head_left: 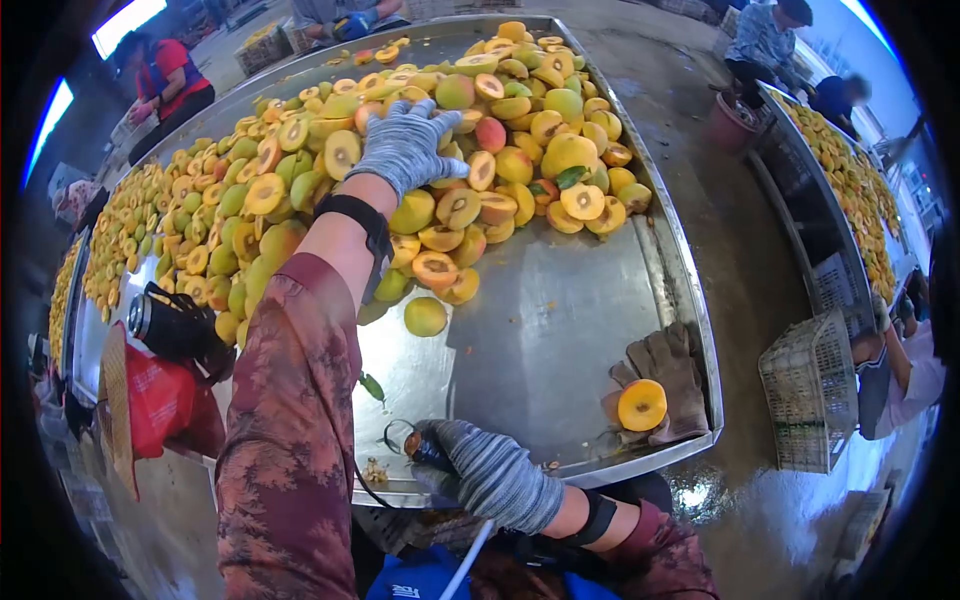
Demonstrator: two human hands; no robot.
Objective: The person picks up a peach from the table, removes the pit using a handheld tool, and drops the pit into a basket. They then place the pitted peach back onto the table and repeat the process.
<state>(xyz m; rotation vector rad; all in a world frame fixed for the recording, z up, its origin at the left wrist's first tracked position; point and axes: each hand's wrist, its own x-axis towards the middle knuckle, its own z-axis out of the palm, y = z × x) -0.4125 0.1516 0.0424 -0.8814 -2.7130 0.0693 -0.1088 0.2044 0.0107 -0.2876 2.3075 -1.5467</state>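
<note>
Nearest, the right hand (490, 475), in a grey knit glove, rests at the front rim of the metal table (560, 320); its fingers are curled tight around a small dark-handled tool (425, 447) with a wire loop at its tip. Just right of it, a brown glove (662, 385) lies flat on the steel with 1 halved peach (642, 404) sitting on it, cut face up. A little farther in, 1 whole yellow-green fruit (425, 316) lies alone on bare metal, just beside the edge of the heap.

Beyond that, the left arm in a patterned red sleeve reaches over the table, a black band at the wrist. The left hand (405, 145), also in a grey glove, lies palm down on the pile of peaches (470, 130), fingers spread across the fruit; whether it grips any single one I cannot tell. The pile mixes whole peaches and halves with the pits out.

Farther off, a person in red (165, 80) sits at the far left of the table, and other people work at a 2nd fruit-covered table (850, 180) on the right, with a plastic crate (815, 385) standing below it.
</note>
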